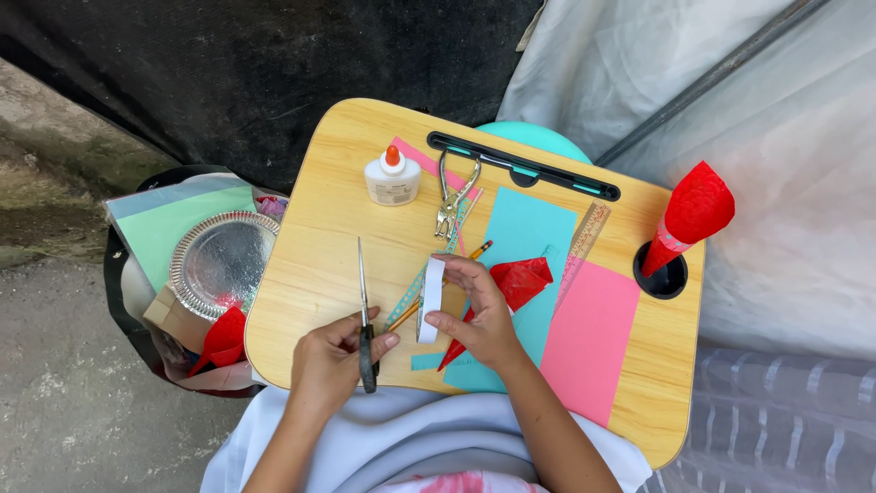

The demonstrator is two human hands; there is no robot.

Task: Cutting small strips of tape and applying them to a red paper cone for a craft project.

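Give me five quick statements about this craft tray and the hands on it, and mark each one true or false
1. The left hand holds scissors with the blades pointing away from the person. True.
2. The right hand holds the glue bottle. False: it holds a white paper strip; the glue bottle stands alone near the far edge of the wooden tray.
3. A red paper cone sits in the tray's round cup hole. True.
4. The pink paper sheet lies to the left of the scissors. False: it lies to the right, beside the teal sheet.
5. A silver foil plate rests in a bag off the tray's left side. True.
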